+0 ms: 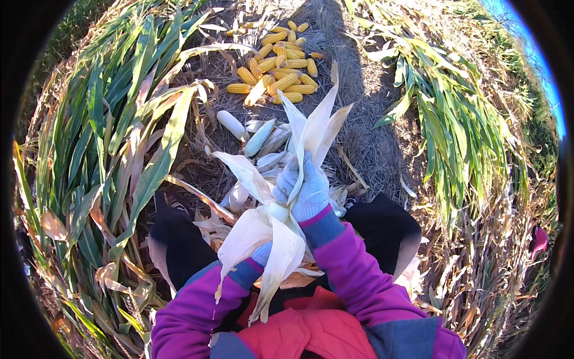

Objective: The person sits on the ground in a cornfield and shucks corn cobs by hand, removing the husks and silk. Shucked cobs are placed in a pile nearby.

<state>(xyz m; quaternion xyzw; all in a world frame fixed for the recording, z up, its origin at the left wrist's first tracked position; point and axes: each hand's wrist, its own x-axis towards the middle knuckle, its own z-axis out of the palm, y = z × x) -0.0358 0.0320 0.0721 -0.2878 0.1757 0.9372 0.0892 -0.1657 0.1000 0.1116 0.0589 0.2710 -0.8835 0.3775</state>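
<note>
A pale, dry corn husk [287, 244] spreads its leaves in several directions in front of me, around a whitish round middle. My right hand [312, 190], in a light knit glove, grips a husk leaf, with the leaf running up between thumb and curled fingers. Only a gloved bit of my left hand [262, 254] shows beneath the lower husk leaves; its fingers are hidden. Just beyond my hands, ears in pale husks [260, 137] lie on the ground. Farther off is a heap of bare yellow corn ears [283, 83].
Cut corn stalks with green leaves [96, 107] are piled high on my left. Another leafy stalk pile [453, 112] lies on my right. Dry straw [358, 130] covers the ground ahead. My bent knees [381, 233] flank loose husks.
</note>
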